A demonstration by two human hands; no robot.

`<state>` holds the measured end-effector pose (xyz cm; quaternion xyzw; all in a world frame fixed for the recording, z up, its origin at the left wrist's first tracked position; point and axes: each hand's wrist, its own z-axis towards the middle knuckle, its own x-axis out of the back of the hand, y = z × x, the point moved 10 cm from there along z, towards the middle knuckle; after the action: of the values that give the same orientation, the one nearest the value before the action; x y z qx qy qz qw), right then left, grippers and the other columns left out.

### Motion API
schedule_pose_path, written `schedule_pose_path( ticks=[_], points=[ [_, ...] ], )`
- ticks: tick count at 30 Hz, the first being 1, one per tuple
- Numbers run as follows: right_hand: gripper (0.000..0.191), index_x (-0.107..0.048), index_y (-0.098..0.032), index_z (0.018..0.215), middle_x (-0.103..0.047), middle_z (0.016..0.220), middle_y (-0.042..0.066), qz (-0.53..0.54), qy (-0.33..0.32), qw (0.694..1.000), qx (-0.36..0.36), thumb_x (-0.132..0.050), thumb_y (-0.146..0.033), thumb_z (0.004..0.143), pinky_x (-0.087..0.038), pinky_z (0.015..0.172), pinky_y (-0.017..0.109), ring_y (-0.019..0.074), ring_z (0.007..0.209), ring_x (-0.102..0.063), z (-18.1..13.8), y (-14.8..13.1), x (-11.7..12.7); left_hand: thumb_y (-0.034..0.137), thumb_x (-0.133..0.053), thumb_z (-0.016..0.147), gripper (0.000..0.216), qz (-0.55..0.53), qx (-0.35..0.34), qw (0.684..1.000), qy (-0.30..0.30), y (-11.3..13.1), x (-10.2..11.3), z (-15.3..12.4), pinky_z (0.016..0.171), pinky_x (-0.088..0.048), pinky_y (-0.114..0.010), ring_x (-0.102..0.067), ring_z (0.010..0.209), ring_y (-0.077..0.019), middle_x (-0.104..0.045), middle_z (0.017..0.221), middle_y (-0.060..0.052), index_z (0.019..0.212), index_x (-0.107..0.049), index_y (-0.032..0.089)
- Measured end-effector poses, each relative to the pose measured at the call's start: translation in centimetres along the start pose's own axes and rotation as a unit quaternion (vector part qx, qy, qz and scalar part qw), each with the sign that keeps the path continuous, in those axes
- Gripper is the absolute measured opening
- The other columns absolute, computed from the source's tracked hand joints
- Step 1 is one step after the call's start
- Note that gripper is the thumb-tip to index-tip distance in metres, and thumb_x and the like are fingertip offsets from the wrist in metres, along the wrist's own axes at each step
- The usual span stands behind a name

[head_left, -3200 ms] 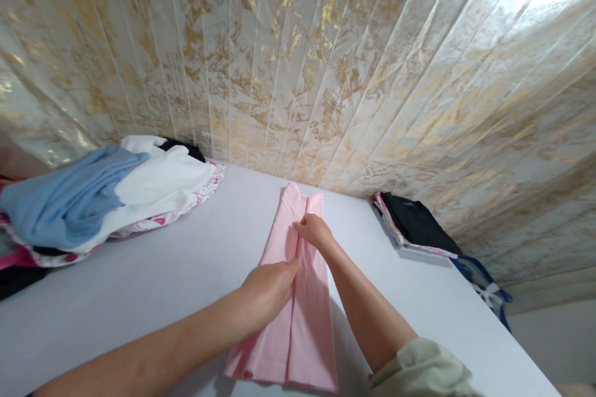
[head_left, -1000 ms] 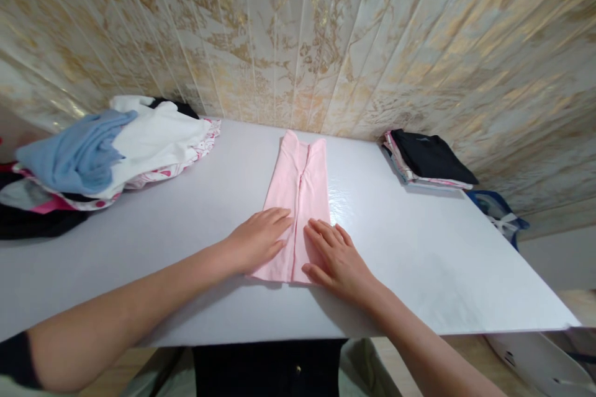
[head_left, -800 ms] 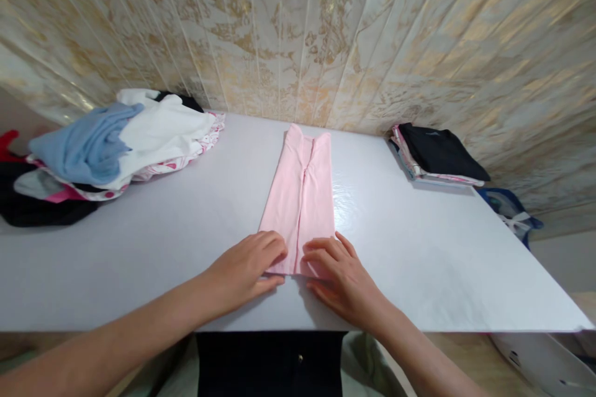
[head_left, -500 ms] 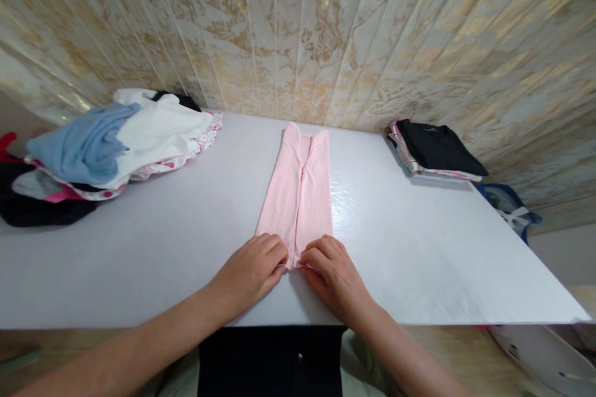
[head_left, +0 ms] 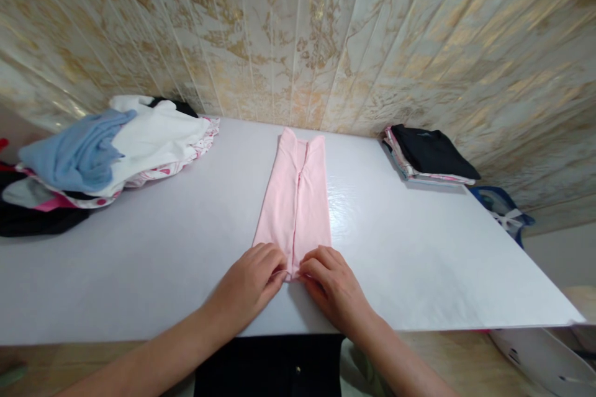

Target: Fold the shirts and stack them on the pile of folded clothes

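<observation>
A pink garment [head_left: 292, 198], its sides folded in to meet along the middle, lies lengthwise on the white table [head_left: 395, 248]. My left hand [head_left: 261, 273] is closed on the left part of its near edge, fingers curled over the cloth. On the right part of that same edge, my right hand [head_left: 328, 276] pinches the fabric. The fingertips of both hands are partly hidden, and a narrow strip of the edge shows between them. At its far end the garment has two raised corners with a dip between.
To the left lies a loose heap of clothes, with a blue garment [head_left: 77, 149] and a white garment [head_left: 158, 136] on top. At the back right sits a neat folded stack topped by a black garment [head_left: 433, 150]. A patterned wall [head_left: 298, 37] rises behind the table.
The whole view has shifted slightly, so the garment and table appear a little lower. Both hands keep their hold on the near edge, with little visible movement against the cloth.
</observation>
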<state>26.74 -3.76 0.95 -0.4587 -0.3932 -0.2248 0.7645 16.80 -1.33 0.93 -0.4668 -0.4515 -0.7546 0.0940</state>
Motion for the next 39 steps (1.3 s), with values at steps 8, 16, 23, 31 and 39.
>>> schedule_pose_path(
  ticks=[8,16,23,31,39],
  points=[
    [0.01,-0.064,-0.021,0.091,-0.063,0.092,0.004,0.041,-0.017,0.999,-0.003,-0.054,-0.017,0.092,-0.045,0.082,0.034,0.0179,0.089,-0.056,0.1,0.0,0.7,0.023,-0.052,0.092,0.01,0.023,-0.01,0.998,-0.049,0.7,-0.6,0.0,0.077,-0.044,-0.032,-0.054,0.087,-0.0193,-0.058,0.09,-0.003,0.084,-0.056,0.02],
    [0.032,-0.063,-0.02,0.116,-0.064,0.11,0.008,-0.03,-0.036,0.999,-0.003,-0.045,-0.01,0.092,-0.048,0.086,0.034,0.0176,0.097,-0.059,4.0,1.4,2.4,0.018,-0.043,0.096,0.016,0.009,0.004,1.0,-0.029,0.7,0.4,1.8,0.086,-0.046,-0.035,-0.055,0.094,-0.0194,-0.059,0.098,-0.004,0.095,-0.059,0.019],
    [0.03,-0.066,-0.02,0.115,-0.062,0.101,0.008,-0.178,-0.096,0.979,0.016,-0.048,-0.011,0.092,-0.046,0.079,0.033,0.0199,0.093,-0.057,8.4,3.5,-0.6,0.018,-0.051,0.092,0.015,0.008,0.002,0.999,-0.038,0.8,-2.7,0.4,0.085,-0.048,-0.037,-0.055,0.096,-0.0217,-0.057,0.102,-0.007,0.104,-0.059,0.019],
    [0.037,-0.059,-0.023,0.127,-0.062,0.116,0.009,-0.189,-0.051,0.98,-0.031,-0.044,-0.015,0.095,-0.046,0.088,0.034,0.0208,0.1,-0.057,10.2,6.4,0.1,0.022,-0.047,0.094,0.016,-0.046,0.001,0.998,-0.045,1.2,0.3,1.3,0.082,-0.049,-0.03,-0.059,0.092,-0.0173,-0.06,0.098,-0.004,0.101,-0.062,0.021],
    [0.062,-0.028,-0.019,0.151,-0.03,0.156,0.008,-0.153,-0.092,0.984,-0.022,-0.044,-0.043,0.096,-0.019,0.118,0.049,0.025,0.144,-0.024,6.4,3.8,-2.7,0.018,-0.037,0.094,0.028,0.091,-0.009,0.995,0.043,-4.4,5.0,8.7,0.097,-0.045,-0.037,-0.057,0.107,-0.0199,-0.062,0.11,-0.007,0.109,-0.06,0.018]
  ],
)
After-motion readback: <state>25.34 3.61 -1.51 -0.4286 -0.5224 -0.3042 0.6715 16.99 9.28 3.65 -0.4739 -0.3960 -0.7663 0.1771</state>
